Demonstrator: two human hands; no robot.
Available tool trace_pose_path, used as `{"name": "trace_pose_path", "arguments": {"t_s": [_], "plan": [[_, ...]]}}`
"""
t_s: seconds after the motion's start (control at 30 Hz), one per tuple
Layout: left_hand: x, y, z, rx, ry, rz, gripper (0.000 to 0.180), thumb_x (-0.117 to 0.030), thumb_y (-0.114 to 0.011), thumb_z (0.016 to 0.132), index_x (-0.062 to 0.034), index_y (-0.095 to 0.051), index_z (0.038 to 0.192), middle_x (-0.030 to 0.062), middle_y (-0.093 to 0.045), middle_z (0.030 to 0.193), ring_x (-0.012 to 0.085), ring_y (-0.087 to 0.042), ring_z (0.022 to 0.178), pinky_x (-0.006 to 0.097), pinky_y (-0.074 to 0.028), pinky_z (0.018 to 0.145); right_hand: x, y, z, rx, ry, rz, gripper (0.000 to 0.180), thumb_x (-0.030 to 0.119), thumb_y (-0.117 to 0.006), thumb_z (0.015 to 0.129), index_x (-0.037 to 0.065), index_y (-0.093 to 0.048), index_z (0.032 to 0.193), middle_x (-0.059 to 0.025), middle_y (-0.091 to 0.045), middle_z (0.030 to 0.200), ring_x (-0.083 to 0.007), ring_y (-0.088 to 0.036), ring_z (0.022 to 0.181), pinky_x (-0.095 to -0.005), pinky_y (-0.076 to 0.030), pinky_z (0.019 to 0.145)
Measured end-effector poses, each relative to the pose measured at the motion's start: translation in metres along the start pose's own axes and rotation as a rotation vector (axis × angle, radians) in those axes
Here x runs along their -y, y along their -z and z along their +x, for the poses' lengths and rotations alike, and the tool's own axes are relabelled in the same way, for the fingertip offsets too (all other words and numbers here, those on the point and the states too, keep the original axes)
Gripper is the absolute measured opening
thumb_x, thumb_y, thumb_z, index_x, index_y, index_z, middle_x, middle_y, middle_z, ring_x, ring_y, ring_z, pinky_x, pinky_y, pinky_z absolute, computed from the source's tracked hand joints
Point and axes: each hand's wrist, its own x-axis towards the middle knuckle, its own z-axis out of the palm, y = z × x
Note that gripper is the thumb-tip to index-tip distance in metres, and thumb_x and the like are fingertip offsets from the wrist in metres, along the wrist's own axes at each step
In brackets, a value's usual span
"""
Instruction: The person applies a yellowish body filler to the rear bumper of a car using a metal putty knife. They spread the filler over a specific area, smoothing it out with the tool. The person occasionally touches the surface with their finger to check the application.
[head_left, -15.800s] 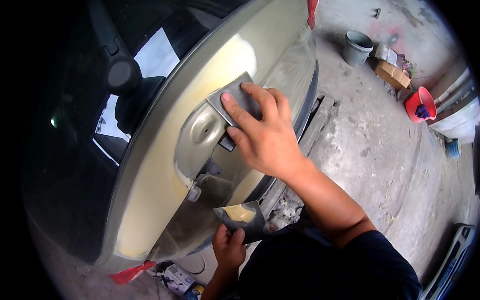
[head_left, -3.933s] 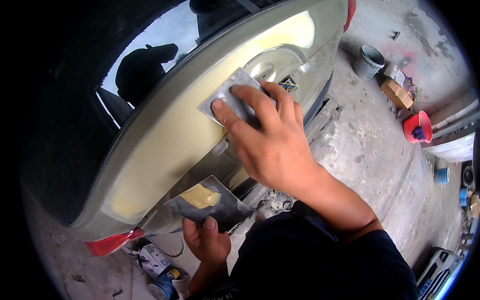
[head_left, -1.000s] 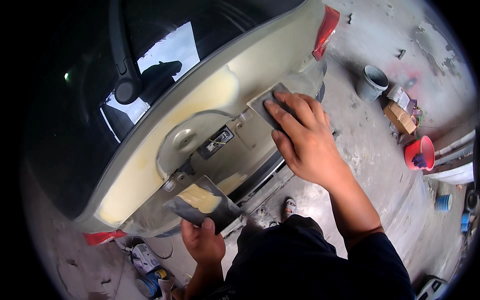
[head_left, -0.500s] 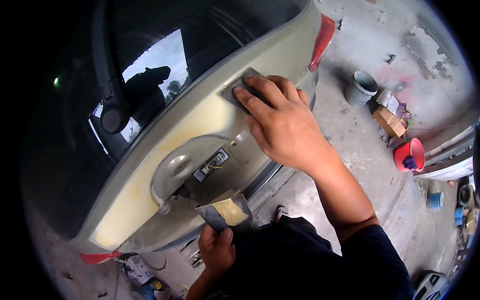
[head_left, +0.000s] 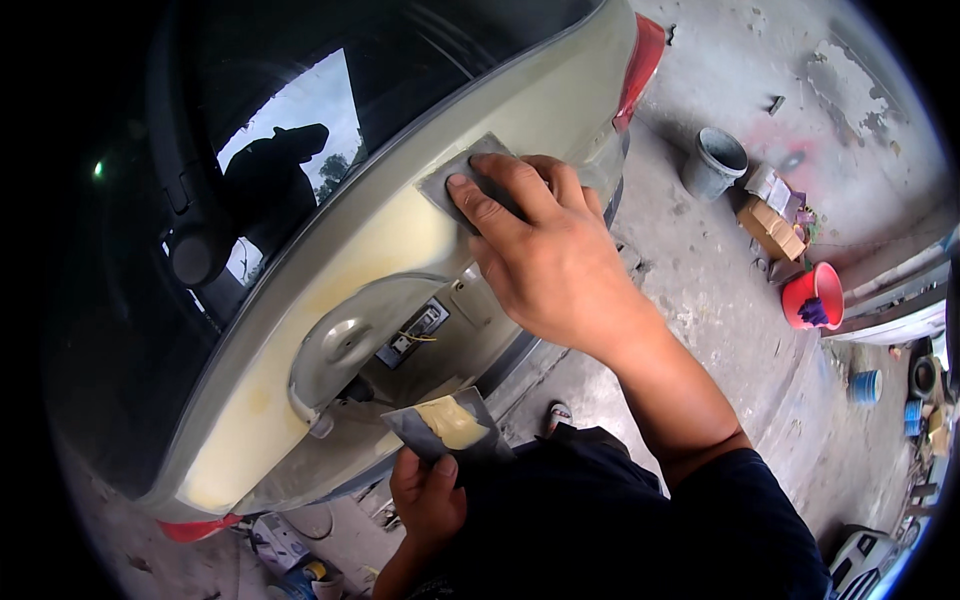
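Note:
My right hand [head_left: 550, 250] grips a thin dark grey filler spreader [head_left: 447, 190], its flat blade pressed against the car's tailgate [head_left: 540, 100]. Beside the blade, pale yellow filler [head_left: 390, 240] coats the panel in a smooth band that runs down toward the lower left. Low in front of my body, my left hand [head_left: 428, 495] pinches a dark plate [head_left: 410, 428] by its edge. A thick lump of yellow filler paste [head_left: 452, 422] lies on that plate. Between the hands is the tailgate's round recess [head_left: 345, 335], with a fitting and wires exposed.
The dark rear window [head_left: 130, 330] with its wiper [head_left: 195, 255] fills the upper left. A red tail light [head_left: 640, 70] edges the car's far end. On the concrete floor at right stand a grey bucket [head_left: 715, 165], a cardboard box [head_left: 770, 228], a red bucket [head_left: 812, 297] and blue cans [head_left: 865, 387].
The spreader in my right hand has shifted slightly left and down along the filler. My left hand keeps its hold on the plate. The whole view has moved a little.

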Motion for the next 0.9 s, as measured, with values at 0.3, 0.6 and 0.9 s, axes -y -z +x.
{"name": "trace_pose_path", "arguments": {"t_s": [0.3,0.6,0.9], "plan": [[-0.010,0.000,0.007,0.073,-0.070,-0.056,0.045,0.000,-0.049,0.083,0.0043,-0.042,0.127,0.0149,-0.052,0.123,0.0247,-0.052,0.113,0.040,-0.038,0.101,0.016,-0.013,-0.023,-0.012,-0.137,0.060,0.045,0.014,-0.061,0.076,0.006,-0.055,0.120,-0.0119,-0.047,0.121,-0.0377,-0.046,0.105,-0.0476,-0.045,0.078],[-0.014,0.016,0.008,0.075,-0.103,-0.004,0.044,0.002,-0.045,0.083,0.0037,-0.042,0.126,0.0156,-0.051,0.123,0.0258,-0.051,0.114,0.042,-0.039,0.100,0.035,-0.026,-0.043,-0.006,-0.256,0.171,0.051,0.011,-0.068,0.073,0.004,-0.055,0.122,-0.0142,-0.048,0.122,-0.0343,-0.046,0.106,-0.0422,-0.042,0.088],[-0.018,0.020,0.009,0.098,-0.130,0.015,0.045,0.002,-0.044,0.084,0.0033,-0.041,0.128,0.0158,-0.051,0.123,0.0260,-0.050,0.115,0.043,-0.040,0.100,0.041,-0.044,-0.064,-0.032,-0.226,0.107,0.051,0.016,-0.066,0.075,0.007,-0.053,0.123,-0.0118,-0.044,0.125,-0.0374,-0.045,0.104,-0.0458,-0.046,0.078]]}}
